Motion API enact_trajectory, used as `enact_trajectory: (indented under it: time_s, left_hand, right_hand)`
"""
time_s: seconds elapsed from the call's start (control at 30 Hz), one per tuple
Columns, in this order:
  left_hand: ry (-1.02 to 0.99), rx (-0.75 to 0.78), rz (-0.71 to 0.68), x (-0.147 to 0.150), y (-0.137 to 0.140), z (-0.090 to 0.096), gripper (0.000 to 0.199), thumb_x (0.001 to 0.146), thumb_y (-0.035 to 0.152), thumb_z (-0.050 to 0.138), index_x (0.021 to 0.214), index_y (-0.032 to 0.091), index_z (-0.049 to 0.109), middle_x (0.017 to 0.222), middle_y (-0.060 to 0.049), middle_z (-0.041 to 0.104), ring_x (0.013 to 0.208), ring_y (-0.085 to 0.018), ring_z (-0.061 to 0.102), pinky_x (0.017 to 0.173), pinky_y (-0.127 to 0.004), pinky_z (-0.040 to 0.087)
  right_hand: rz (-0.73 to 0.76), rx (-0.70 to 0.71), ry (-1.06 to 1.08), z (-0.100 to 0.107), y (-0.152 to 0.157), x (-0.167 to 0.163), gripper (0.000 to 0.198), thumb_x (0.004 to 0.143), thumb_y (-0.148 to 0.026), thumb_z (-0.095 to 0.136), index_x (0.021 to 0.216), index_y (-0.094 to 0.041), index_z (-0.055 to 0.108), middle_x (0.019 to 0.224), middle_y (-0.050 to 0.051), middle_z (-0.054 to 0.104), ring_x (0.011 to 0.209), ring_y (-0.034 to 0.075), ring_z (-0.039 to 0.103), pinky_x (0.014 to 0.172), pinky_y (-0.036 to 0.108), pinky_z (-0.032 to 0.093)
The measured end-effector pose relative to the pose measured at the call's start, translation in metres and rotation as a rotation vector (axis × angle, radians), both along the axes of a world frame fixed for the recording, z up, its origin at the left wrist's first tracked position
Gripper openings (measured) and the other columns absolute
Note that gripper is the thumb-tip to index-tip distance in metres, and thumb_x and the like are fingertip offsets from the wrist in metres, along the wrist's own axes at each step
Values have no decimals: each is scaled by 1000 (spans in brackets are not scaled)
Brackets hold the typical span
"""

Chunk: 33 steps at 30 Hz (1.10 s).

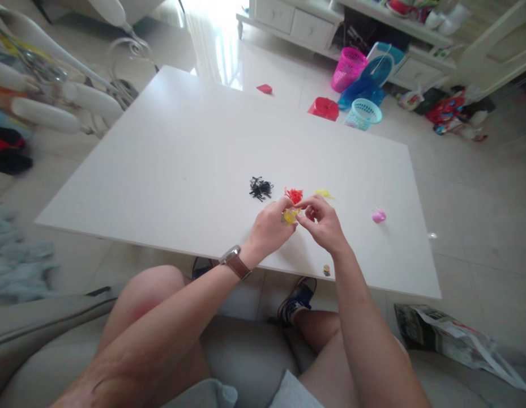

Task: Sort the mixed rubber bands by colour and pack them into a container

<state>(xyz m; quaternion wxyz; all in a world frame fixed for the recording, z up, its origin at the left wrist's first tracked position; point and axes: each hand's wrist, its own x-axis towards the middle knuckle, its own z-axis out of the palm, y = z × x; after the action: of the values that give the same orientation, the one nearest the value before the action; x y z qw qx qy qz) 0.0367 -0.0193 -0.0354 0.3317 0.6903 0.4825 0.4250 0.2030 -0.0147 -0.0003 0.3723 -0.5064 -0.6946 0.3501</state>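
My left hand (274, 222), with a brown-strapped watch on the wrist, is closed around a small clear container with yellow pieces (291, 216) in it. The fingertips of my right hand (321, 220) are pinched together at the container's right side; whatever they hold is too small to make out. Just beyond my hands lie a pile of red thin strips (294, 195), partly hidden by my fingers, and a small pile of yellow strips (325, 194). To the left is a larger pile of black thin strips (260, 188), perhaps small elastic bands.
On the white table (182, 147), a small pink-purple object (379, 215) stands at the right and a tiny cartoon figure (326, 270) lies by the near edge. Past the far edge are a pink basket (348, 69), a light blue basket (363, 114) and a red container (324, 108).
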Motion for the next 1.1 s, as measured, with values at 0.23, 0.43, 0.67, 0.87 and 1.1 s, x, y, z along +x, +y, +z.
enact_trajectory:
  time_s: [0.23,0.43,0.67,0.87,1.1]
  left_hand:
    - [-14,-4,-6,0,0,0,30,76,9,70,101,23,58,95,-3,71,87,-19,68,79,-33,56]
    - [-12,-7,-15,0,0,0,30,77,9,69,102,22,58,96,-3,70,88,-19,68,79,-34,56]
    - [-18,-4,-11,1,1,1,30,76,8,69,100,22,58,95,-3,70,86,-19,68,79,-34,56]
    - [-21,3,-6,1,1,1,30,76,8,69,99,22,58,93,-2,70,86,-19,68,79,-35,57]
    - [-28,12,-11,1,1,0,30,77,9,69,100,23,58,95,-3,70,87,-19,68,80,-35,57]
  right_hand:
    - [3,1,-8,-1,1,0,10,86,-27,70,95,-24,69,91,-1,55,68,10,47,59,25,42]
    - [5,-7,-5,-1,1,0,11,85,-28,71,95,-24,69,90,-1,55,67,10,48,58,25,43]
    - [4,-3,3,1,0,0,10,85,-27,73,94,-24,69,88,-2,54,67,10,47,58,25,42]
    - [4,2,5,0,1,0,11,85,-28,73,94,-24,69,87,-2,53,67,10,47,58,25,42]
    - [-5,-2,-2,0,0,-1,13,85,-33,73,93,-24,69,87,-1,55,68,11,49,58,25,42]
